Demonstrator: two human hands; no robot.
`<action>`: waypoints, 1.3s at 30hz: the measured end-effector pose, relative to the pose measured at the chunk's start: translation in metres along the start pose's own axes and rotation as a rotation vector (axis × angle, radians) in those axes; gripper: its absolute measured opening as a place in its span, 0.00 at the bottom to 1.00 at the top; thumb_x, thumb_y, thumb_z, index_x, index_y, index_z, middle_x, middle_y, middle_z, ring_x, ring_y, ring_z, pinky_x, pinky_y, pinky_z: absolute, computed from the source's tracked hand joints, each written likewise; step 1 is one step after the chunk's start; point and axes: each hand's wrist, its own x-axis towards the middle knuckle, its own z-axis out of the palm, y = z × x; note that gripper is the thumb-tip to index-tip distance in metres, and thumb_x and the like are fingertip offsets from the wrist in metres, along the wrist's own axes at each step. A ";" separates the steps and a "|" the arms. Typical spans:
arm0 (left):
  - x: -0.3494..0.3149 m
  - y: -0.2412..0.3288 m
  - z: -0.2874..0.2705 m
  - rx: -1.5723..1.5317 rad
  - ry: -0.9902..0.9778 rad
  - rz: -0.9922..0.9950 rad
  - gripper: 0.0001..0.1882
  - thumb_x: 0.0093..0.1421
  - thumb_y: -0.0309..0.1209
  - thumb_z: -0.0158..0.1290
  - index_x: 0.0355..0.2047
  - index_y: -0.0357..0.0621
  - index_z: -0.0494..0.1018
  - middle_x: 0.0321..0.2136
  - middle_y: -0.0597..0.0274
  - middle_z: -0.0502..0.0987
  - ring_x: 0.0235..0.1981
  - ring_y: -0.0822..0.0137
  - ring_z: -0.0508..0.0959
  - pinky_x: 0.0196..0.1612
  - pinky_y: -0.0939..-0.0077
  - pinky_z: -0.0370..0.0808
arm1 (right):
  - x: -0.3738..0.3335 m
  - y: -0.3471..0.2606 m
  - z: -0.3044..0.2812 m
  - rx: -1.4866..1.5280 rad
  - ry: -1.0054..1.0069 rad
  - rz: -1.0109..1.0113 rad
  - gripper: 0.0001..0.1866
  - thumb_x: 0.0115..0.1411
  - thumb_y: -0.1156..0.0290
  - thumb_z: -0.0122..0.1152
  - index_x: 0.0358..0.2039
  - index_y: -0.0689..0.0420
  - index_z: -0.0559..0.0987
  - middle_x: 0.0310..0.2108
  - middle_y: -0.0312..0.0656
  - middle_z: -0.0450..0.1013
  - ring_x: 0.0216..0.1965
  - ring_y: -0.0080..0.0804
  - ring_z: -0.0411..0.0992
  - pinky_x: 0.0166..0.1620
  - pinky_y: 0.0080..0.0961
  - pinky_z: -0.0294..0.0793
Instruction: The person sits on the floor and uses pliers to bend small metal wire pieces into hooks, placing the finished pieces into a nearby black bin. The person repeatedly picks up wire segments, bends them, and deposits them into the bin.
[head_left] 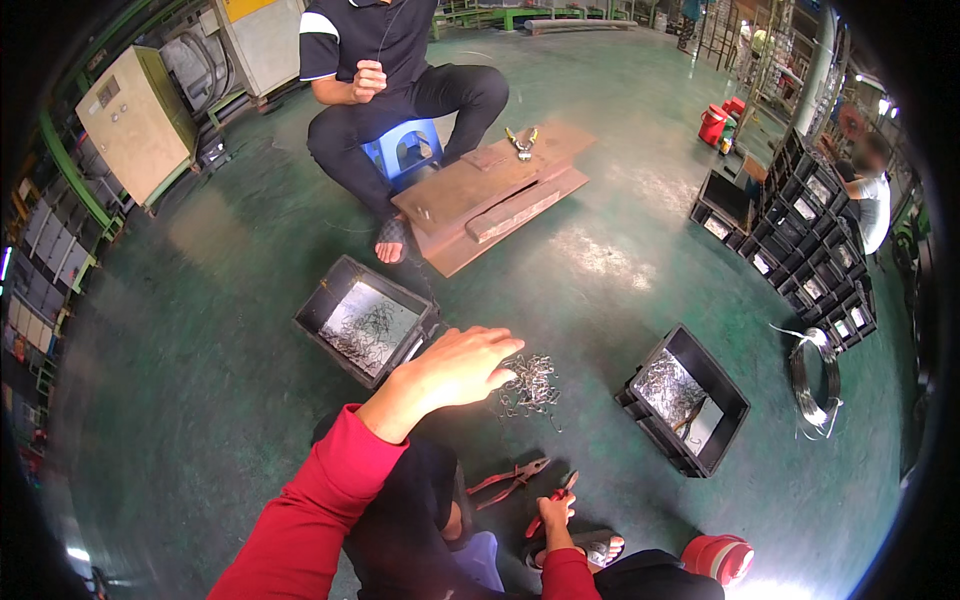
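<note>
My left hand (pixel 455 368) reaches over the floor, fingers stretched out and thumb apart, with nothing seen in it. Beside its thumb lies a pile of small bent wire hooks (pixel 533 386). Low in the view, my right hand (pixel 556 512) is closed around red-handled pliers (pixel 566 487), jaws pointing up and right. A second pair of pliers (pixel 508 483) with reddish handles rests on the floor to their left. Just beyond my left wrist stands a black crate (pixel 312 312) holding thin wire pieces. Another black crate (pixel 735 405), at the right, holds metal pieces and a dark tool.
Across from me a person sits on a blue stool (pixel 405 140), holding a thin wire. Before them, rusty metal plates (pixel 500 195) carry pliers (pixel 521 143). Stacked black crates (pixel 800 215) and a wire coil (pixel 815 380) are at right; a red bucket (pixel 716 558) stands near my leg.
</note>
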 end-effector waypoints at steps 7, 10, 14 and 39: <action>-0.002 0.001 -0.003 -0.016 0.015 0.003 0.23 0.63 0.36 0.52 0.55 0.38 0.68 0.54 0.50 0.71 0.54 0.50 0.72 0.54 0.58 0.71 | 0.045 0.031 0.017 0.084 0.076 -0.074 0.37 0.44 0.67 0.59 0.56 0.60 0.58 0.45 0.62 0.70 0.46 0.58 0.74 0.51 0.45 0.72; -0.002 0.001 -0.004 -0.017 0.006 -0.010 0.23 0.62 0.36 0.52 0.55 0.38 0.68 0.54 0.50 0.71 0.54 0.50 0.72 0.55 0.59 0.71 | 0.070 0.034 0.031 0.339 0.010 -0.036 0.24 0.45 0.72 0.58 0.44 0.67 0.67 0.30 0.56 0.73 0.30 0.50 0.75 0.35 0.44 0.75; -0.001 0.003 -0.006 -0.042 -0.042 -0.050 0.24 0.62 0.36 0.52 0.56 0.38 0.68 0.55 0.49 0.71 0.55 0.50 0.71 0.55 0.59 0.70 | 0.079 0.025 0.010 0.469 -0.227 -0.017 0.08 0.46 0.78 0.55 0.28 0.67 0.74 0.19 0.49 0.72 0.16 0.40 0.72 0.19 0.39 0.72; -0.022 -0.030 -0.014 -0.138 0.176 -0.063 0.22 0.63 0.34 0.53 0.55 0.36 0.69 0.54 0.45 0.72 0.54 0.47 0.73 0.56 0.62 0.70 | 0.022 -0.162 -0.093 0.361 -0.316 -0.381 0.15 0.48 0.67 0.66 0.35 0.61 0.79 0.22 0.41 0.74 0.21 0.32 0.75 0.23 0.28 0.76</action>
